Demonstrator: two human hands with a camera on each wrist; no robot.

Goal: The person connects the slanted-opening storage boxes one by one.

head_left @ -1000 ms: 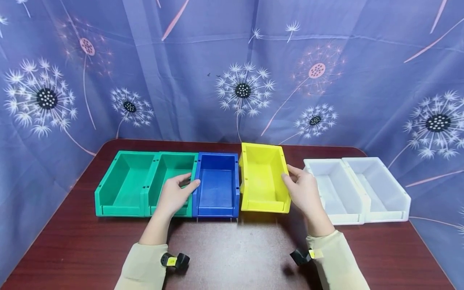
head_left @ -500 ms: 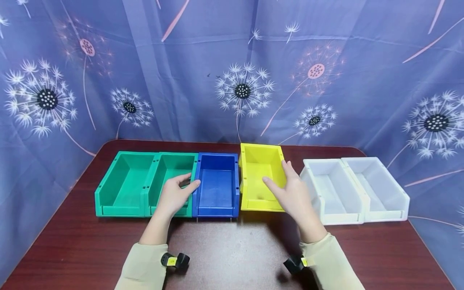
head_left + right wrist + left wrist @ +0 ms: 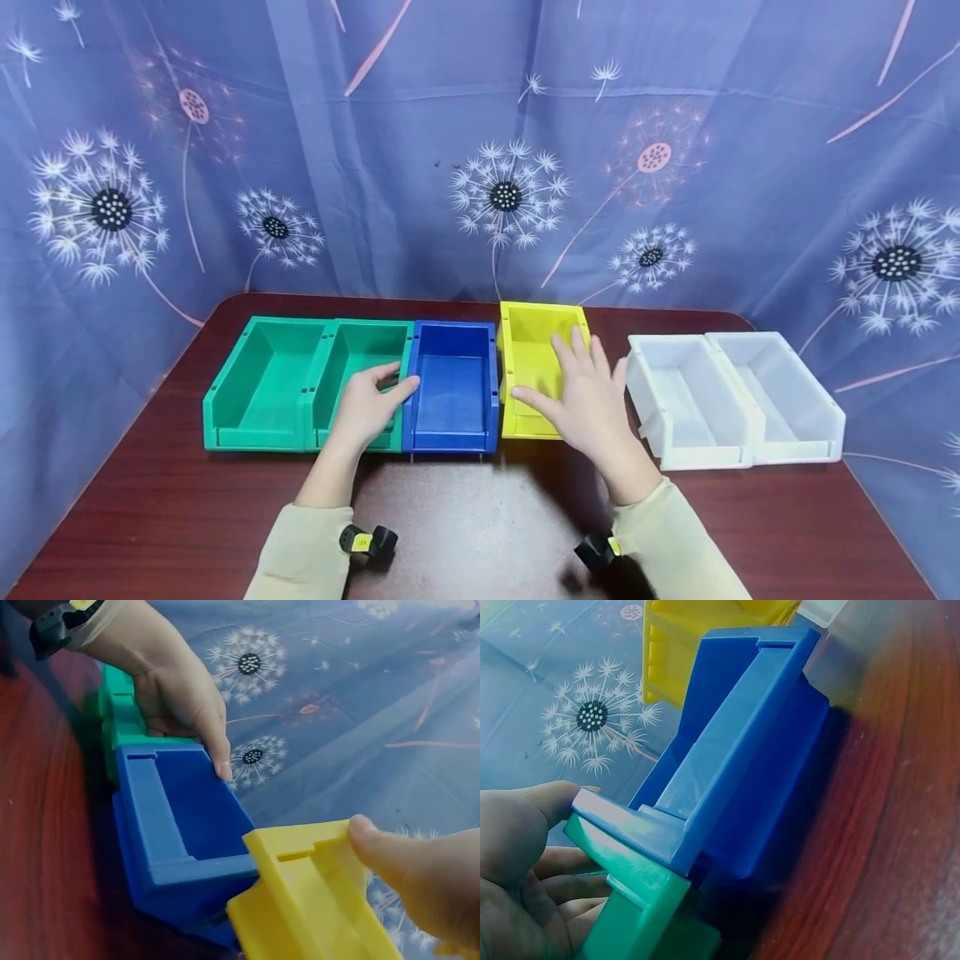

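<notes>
Tabletop (image 3: 795,533) reddish, wood-grained, under bins (image 3: 452,392); blue dandelion-print curtain (image 3: 397,183) behind.

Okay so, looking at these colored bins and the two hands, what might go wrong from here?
The right hand has its fingers spread over the yellow bin rather than wrapped around it, so a push might twist or tip it.

The yellow bin's front edge is out of line with that of the blue bin, so pushed sideways, it could catch.

The right hand's outer fingers are close to the nearer white bin and might nudge it.
</notes>
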